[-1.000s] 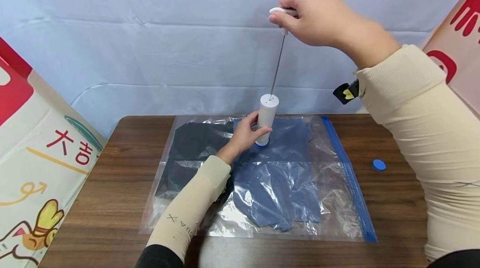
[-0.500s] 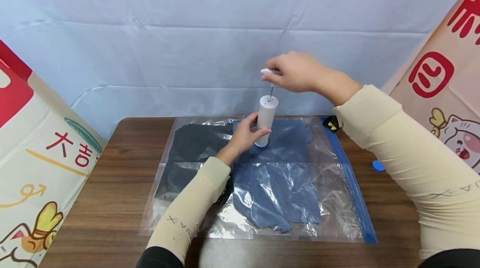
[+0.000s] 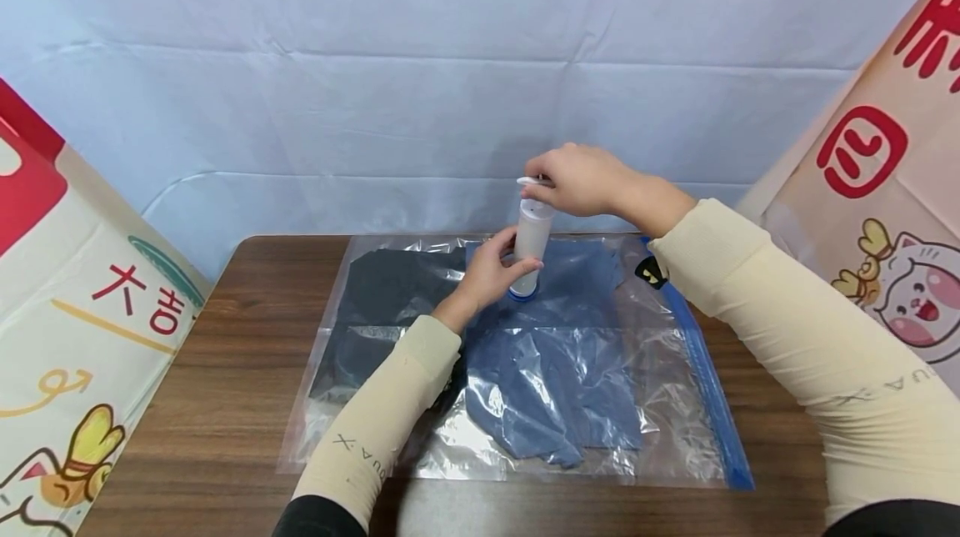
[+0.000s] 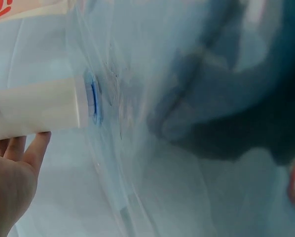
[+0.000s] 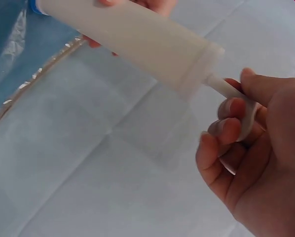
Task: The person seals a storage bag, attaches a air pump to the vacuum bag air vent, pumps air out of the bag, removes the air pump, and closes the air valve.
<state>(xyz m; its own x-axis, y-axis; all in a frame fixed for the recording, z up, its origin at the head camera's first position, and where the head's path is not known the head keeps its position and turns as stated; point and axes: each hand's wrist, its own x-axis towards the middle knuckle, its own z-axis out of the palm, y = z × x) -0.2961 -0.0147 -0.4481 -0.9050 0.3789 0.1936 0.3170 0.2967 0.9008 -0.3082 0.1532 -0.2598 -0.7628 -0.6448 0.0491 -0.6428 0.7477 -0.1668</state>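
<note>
A white hand pump (image 3: 533, 237) stands almost upright on the blue valve (image 3: 522, 295) of a clear vacuum storage bag (image 3: 667, 404). My left hand (image 3: 486, 274) holds the pump's barrel low down, thumb in front and fingers behind; the left wrist view has its fingers (image 4: 38, 148) against the barrel. The pump's handle (image 3: 534, 182) is just above the barrel's top, gripped by my right hand (image 3: 581, 180). In the right wrist view, curled fingers (image 5: 229, 129) wrap that handle, and a short piece of the rod shows. Inside the bag lie a dark cloth (image 3: 393, 295) and a blue cloth (image 3: 551, 378).
The bag lies flat on a brown wooden table (image 3: 202, 404), its blue zip edge (image 3: 712, 404) to the right. A pale blue fabric sheet (image 3: 337, 103) hangs behind. Printed panels stand at the left (image 3: 90, 312) and right (image 3: 885, 212).
My right hand has come down with the handle, and the long metal rod has gone into the barrel. The left hand stays put. The right sleeve now covers the loose blue cap.
</note>
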